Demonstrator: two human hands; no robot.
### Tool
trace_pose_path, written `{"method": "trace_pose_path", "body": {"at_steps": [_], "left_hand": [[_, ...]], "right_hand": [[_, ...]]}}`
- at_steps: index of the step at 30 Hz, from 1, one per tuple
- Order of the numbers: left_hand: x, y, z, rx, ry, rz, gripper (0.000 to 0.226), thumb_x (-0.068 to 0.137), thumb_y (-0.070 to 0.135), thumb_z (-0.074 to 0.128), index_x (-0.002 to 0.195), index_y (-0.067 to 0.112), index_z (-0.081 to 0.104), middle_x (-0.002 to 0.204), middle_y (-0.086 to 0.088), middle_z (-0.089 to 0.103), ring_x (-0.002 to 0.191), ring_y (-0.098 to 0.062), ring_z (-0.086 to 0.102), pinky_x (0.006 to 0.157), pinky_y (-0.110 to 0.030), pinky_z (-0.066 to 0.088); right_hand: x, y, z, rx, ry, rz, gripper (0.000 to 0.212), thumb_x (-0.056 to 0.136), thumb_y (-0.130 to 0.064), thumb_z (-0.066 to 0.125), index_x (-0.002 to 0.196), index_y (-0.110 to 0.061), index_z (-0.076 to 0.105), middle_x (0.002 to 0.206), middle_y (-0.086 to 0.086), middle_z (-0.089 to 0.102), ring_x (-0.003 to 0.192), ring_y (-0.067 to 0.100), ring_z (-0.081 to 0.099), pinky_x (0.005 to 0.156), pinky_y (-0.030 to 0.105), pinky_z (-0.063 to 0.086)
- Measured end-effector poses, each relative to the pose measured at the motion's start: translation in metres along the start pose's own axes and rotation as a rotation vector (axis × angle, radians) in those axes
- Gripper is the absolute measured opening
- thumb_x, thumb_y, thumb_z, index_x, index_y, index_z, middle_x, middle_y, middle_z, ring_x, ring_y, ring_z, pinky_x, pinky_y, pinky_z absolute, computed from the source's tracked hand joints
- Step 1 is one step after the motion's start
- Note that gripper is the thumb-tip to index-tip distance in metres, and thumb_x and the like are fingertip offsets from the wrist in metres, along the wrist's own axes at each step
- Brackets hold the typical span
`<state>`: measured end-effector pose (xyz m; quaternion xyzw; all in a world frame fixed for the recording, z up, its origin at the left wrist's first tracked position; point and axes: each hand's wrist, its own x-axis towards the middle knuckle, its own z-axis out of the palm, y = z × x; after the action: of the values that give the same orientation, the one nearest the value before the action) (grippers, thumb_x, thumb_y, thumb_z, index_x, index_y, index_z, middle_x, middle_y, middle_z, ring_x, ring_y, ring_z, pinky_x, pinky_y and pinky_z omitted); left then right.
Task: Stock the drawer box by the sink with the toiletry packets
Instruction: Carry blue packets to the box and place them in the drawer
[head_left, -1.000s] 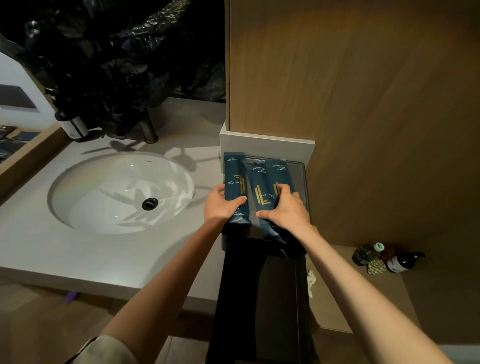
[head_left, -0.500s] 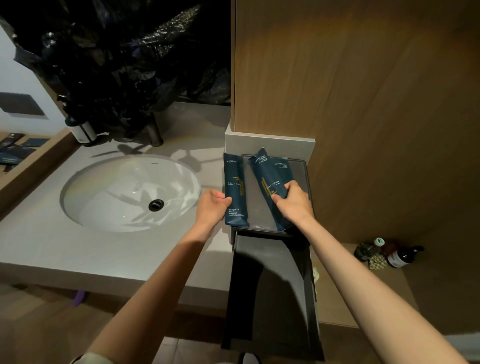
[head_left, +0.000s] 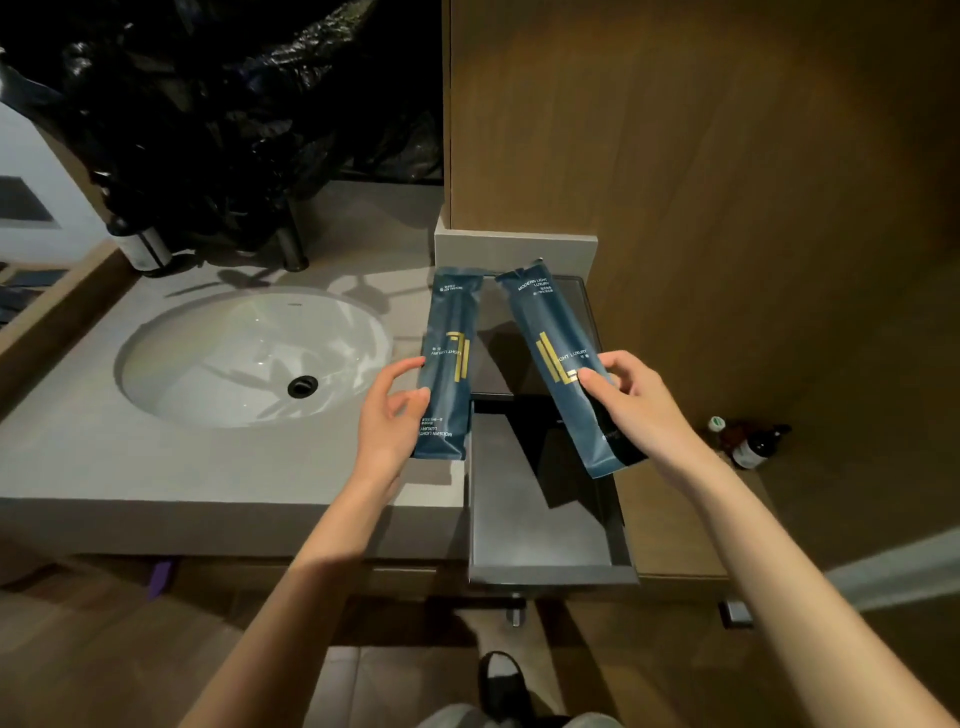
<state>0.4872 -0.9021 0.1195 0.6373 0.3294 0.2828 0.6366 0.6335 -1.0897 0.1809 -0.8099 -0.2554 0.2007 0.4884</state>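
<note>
We enter first the left hand (head_left: 387, 421), fingers half curled and spread. Its thumb tip and forefinger tip pinch the left edge of the left packet (head_left: 448, 364), a long dark-blue foil toiletry sachet with gold bars and white lettering. This packet lies lengthwise at the right end of the grey stone counter (head_left: 104, 457), just beside the box; we cannot tell whether it rests there or is lifted clear. Next comes the right hand (head_left: 641, 410), fingers curled behind and thumb laid across the front of the right packet (head_left: 558, 353), a sachet of the same make, tilted with its top leaning left. It is held in the air above the drawer box (head_left: 498, 364), a black glossy-topped case set against the brown wooden wall panel (head_left: 727, 208). A darker strip shows behind this packet's lower end; we cannot tell whether it is another sachet. The drawer (head_left: 519, 519), a grey-floored tray, is pulled out towards us, and both packets are outside it, in the hands. Also on the list are a white oval sink basin (head_left: 234, 358) with a round black drain (head_left: 302, 386), a crumpled black plastic bag (head_left: 208, 114) behind the basin, and dark brown bottles (head_left: 753, 441) low at the right.
</note>
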Motion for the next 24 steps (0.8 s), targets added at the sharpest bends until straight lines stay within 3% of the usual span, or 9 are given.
{"method": "trace_pose_path", "body": {"at_steps": [4, 8, 11, 13, 16, 19, 24], "left_hand": [[-0.029, -0.011, -0.018, 0.058, 0.003, 0.038, 0.036, 0.094, 0.005, 0.051, 0.104, 0.037, 0.064, 0.115, -0.009, 0.066, 0.090, -0.018, 0.065, 0.089, -0.039, 0.052], [-0.050, -0.019, -0.029, 0.049, -0.006, -0.014, 0.033, 0.096, 0.008, 0.049, 0.102, 0.036, 0.065, 0.111, -0.005, 0.066, 0.099, -0.018, 0.064, 0.085, -0.043, 0.055], [-0.058, -0.025, -0.033, 0.064, -0.002, -0.013, 0.030, 0.097, 0.008, 0.048, 0.103, 0.031, 0.066, 0.112, -0.003, 0.065, 0.101, -0.016, 0.062, 0.077, -0.030, 0.055], [-0.061, -0.027, -0.034, 0.080, 0.002, -0.012, 0.029, 0.097, 0.009, 0.049, 0.103, 0.030, 0.067, 0.113, -0.001, 0.065, 0.101, -0.012, 0.061, 0.072, -0.021, 0.053], [-0.063, -0.029, -0.034, 0.070, 0.015, -0.031, 0.030, 0.096, 0.010, 0.049, 0.098, 0.033, 0.068, 0.107, 0.004, 0.066, 0.102, -0.016, 0.060, 0.079, -0.034, 0.055], [-0.064, -0.029, -0.034, 0.062, 0.031, -0.037, 0.030, 0.096, 0.010, 0.050, 0.095, 0.034, 0.069, 0.104, 0.006, 0.066, 0.103, -0.017, 0.060, 0.082, -0.037, 0.054], [-0.063, -0.029, -0.034, 0.028, 0.063, -0.045, 0.030, 0.096, 0.010, 0.051, 0.094, 0.033, 0.069, 0.106, 0.006, 0.067, 0.104, -0.016, 0.061, 0.081, -0.031, 0.053]], "right_hand": [[-0.039, 0.015, 0.002, -0.005, -0.095, 0.085, 0.018, 0.094, -0.033, 0.054, 0.105, -0.020, 0.059, 0.098, -0.001, 0.064, 0.084, 0.012, 0.062, 0.066, 0.023, 0.047], [-0.065, 0.035, 0.008, -0.072, -0.197, 0.213, 0.020, 0.094, -0.032, 0.055, 0.110, -0.020, 0.058, 0.096, -0.005, 0.065, 0.081, 0.005, 0.064, 0.060, 0.015, 0.047], [-0.070, 0.048, 0.012, -0.153, -0.249, 0.284, 0.020, 0.094, -0.032, 0.055, 0.111, -0.020, 0.054, 0.092, -0.008, 0.063, 0.081, 0.004, 0.062, 0.058, 0.017, 0.044], [-0.067, 0.054, 0.017, -0.172, -0.233, 0.299, 0.020, 0.094, -0.030, 0.055, 0.111, -0.019, 0.053, 0.094, -0.006, 0.064, 0.081, 0.006, 0.063, 0.060, 0.020, 0.046], [-0.056, 0.060, 0.029, -0.164, -0.167, 0.298, 0.018, 0.095, -0.025, 0.055, 0.110, -0.015, 0.052, 0.102, 0.003, 0.066, 0.086, 0.013, 0.063, 0.066, 0.024, 0.049], [-0.042, 0.066, 0.045, -0.116, -0.117, 0.319, 0.015, 0.096, -0.021, 0.052, 0.109, -0.015, 0.049, 0.108, 0.008, 0.064, 0.094, 0.021, 0.064, 0.071, 0.030, 0.051], [-0.028, 0.072, 0.072, 0.018, -0.092, 0.407, 0.012, 0.099, -0.017, 0.047, 0.109, -0.014, 0.044, 0.107, 0.006, 0.057, 0.090, 0.018, 0.056, 0.063, 0.024, 0.045]]}}
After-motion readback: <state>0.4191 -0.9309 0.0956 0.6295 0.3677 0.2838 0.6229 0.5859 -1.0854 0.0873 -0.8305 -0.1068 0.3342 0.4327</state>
